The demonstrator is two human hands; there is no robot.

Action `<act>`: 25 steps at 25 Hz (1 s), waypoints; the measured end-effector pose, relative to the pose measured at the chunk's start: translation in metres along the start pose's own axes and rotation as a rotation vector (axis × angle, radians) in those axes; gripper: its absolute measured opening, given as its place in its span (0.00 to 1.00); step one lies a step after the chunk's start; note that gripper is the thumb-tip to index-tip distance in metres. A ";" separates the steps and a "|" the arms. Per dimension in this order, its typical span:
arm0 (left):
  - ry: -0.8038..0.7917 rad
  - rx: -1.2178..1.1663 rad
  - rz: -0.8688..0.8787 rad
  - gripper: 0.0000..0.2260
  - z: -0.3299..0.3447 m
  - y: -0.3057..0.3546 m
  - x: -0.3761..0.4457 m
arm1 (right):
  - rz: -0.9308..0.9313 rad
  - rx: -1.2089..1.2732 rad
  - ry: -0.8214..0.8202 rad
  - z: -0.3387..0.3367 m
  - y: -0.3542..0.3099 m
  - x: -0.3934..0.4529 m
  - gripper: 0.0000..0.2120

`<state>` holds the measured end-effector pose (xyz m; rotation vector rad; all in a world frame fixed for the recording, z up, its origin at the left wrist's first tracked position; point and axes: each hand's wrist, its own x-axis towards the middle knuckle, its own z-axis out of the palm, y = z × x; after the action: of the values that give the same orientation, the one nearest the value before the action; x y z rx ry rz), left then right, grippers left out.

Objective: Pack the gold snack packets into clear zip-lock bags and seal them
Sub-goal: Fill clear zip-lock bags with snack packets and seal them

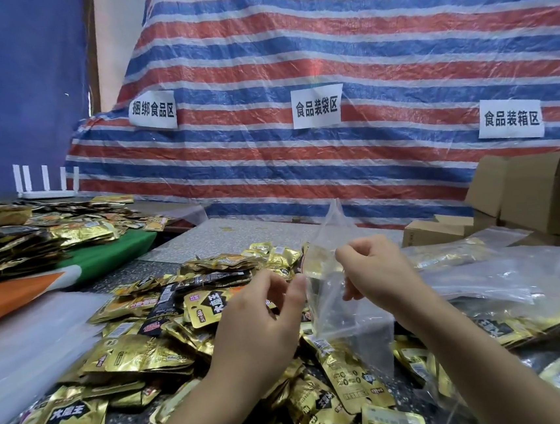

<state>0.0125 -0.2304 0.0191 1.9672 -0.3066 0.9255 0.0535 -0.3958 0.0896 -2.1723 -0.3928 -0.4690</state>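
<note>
A clear zip-lock bag (341, 308) hangs between my two hands above the table, empty as far as I can tell. My left hand (258, 320) pinches its left edge with thumb and curled fingers. My right hand (376, 271) pinches the bag's upper right edge. Beneath and around my hands lies a heap of gold snack packets (168, 342), spreading over the speckled table (226, 234).
Filled clear bags (481, 260) lie at the right, with cardboard boxes (537, 194) behind them. More packets (17, 237) are piled at the left on a green and orange cloth. A striped tarp (326, 70) with paper signs rises behind the table.
</note>
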 end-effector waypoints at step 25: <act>0.018 0.300 0.408 0.24 -0.009 0.010 -0.003 | 0.332 0.326 0.061 -0.007 -0.004 0.004 0.18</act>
<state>0.0006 -0.2287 0.0257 2.2116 -0.6032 1.3104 0.0536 -0.3987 0.0979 -1.8537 -0.0633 -0.2629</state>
